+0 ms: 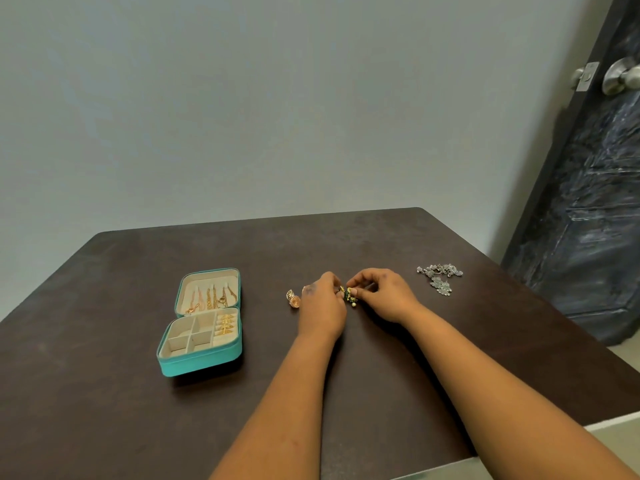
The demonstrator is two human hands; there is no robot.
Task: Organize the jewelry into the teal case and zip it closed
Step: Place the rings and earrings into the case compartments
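Both hands are meeting over the middle of the dark surface (104, 393), well to the right of the teal case (201, 362). The left hand (323, 303) and right hand (384, 294) are each curling fingers inward and pinching a small green-and-gold earring (350, 295) between them, apparently so one hand is steadying the piece while the other is working its back or hook; which part each hand is holding is too small to tell. A pale bead is hanging from the earring just above the surface. The case is lying open flat, lid tilted back, likely so every compartment is staying reachable with one hand: gold chains (211, 299) are hanging in the lid, gold rings (227, 323) are sitting in the roll slots at the base's right side, and the square compartments are showing bare lining. Two rose-gold earrings (293, 299) are lying just left of the left hand, and a silver cluster piece (440, 277) is waiting well apart to the right, near the surface's edge. Judging from this, sorting is partway along; zipping is not yet possible.
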